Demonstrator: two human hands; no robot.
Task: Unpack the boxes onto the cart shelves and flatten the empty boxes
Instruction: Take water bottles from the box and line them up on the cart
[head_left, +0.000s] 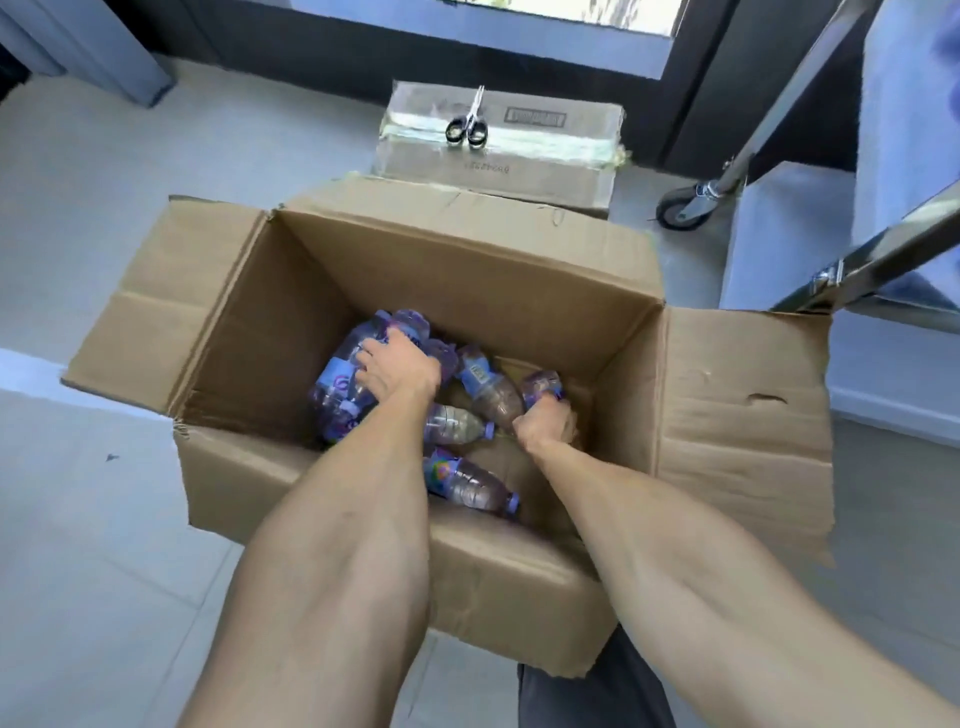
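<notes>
Both hands reach deep into the open box (467, 291), and their fingers are largely hidden. The left hand (400, 366) lies over a bundle of bottles (343, 384) at the box's left side, fingers curled down around it; how many bottles are in that bundle is hard to make out, since the clear plastic and purple labels blur together. The right hand (548, 423) is closed round the base of one bottle (543, 387), only the top of which shows above the fist. Three more bottles lie loose on the box floor between and below the wrists: one (488, 387) just beside the right hand, one (457, 423) under the left wrist, one (470, 480) partly covered by the left forearm. The box stands on the tiled floor (78, 208) with its flaps folded outward; the near flap is cut off behind the arms. Behind it a second, taped box (545, 156) sits shut, with scissors (467, 124) lying on top. At the right, only a caster (678, 210) and slanting metal legs of the cart (852, 275) show; its shelves are out of frame. The print on the far box is unreadable.
</notes>
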